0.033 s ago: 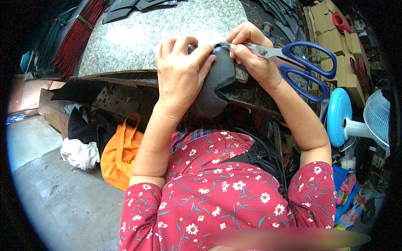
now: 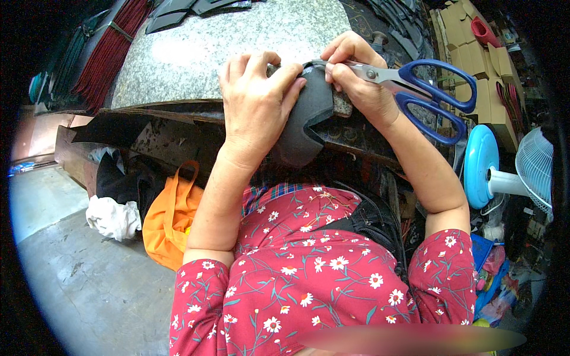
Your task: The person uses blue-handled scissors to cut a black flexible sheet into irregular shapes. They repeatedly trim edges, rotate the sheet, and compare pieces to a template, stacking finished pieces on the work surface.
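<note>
A dark grey, curved piece of sheet material (image 2: 312,107), with a notch cut in one side, hangs over the table's near edge. The fingers and thumb of my left hand (image 2: 255,89) close on its upper left side. Blue-handled scissors (image 2: 380,77) are in my right hand (image 2: 359,77), gripped around the blades instead of by the handles. The tips point left at the top edge of the grey piece, where my right thumb and forefinger pinch together. What lies exactly between those fingertips is too small to make out. Both blue handle loops stick out to the right, past my wrist.
The speckled stone tabletop (image 2: 184,65) carries dark flat pieces (image 2: 205,7) at its far side. Bundled red cords (image 2: 116,47) lie left. A blue-and-white fan (image 2: 484,166) and cardboard boxes (image 2: 484,77) stand right. An orange bag (image 2: 169,219) and white cloth (image 2: 113,218) sit lower left.
</note>
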`<state>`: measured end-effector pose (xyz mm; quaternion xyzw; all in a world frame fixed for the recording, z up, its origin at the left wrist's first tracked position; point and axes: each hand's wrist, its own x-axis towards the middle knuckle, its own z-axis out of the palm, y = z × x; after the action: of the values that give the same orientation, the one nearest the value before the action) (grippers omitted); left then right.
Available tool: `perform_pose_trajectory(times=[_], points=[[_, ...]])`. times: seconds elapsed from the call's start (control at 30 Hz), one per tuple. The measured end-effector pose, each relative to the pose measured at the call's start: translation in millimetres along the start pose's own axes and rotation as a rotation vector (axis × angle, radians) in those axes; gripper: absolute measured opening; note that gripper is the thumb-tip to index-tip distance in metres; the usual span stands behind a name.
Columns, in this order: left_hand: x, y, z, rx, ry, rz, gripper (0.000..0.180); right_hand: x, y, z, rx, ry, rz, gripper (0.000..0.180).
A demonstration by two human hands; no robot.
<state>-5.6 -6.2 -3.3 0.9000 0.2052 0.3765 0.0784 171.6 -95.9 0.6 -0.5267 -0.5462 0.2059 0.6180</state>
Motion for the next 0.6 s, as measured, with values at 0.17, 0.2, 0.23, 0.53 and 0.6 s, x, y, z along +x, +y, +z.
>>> perform_pose_trajectory(times=[0.17,0.2,0.23,0.53,0.6], points=[[-0.5,0.3,-0.8,0.020,-0.006,-0.002,0.022,9.3,-7.1,-2.3,-0.359,-0.171,-0.249,0.009],[-0.9,0.4,0.0,0.006,0.015,-0.021,0.022,10.5,-9.3,-2.7,-0.398,-0.194,-0.244,0.010],[-1.4,0.7,1.4,-0.009,0.040,-0.048,0.023,11.9,-11.2,-3.0,-0.442,-0.229,-0.257,0.010],[-4.2,-4.5,5.2,-0.044,0.090,0.026,0.015,14.9,-5.6,-1.1,-0.179,-0.149,-0.047,0.007],[-4.1,-4.3,5.5,-0.044,0.091,0.026,0.014,10.0,-3.6,-2.5,-0.018,-0.127,0.002,0.007]])
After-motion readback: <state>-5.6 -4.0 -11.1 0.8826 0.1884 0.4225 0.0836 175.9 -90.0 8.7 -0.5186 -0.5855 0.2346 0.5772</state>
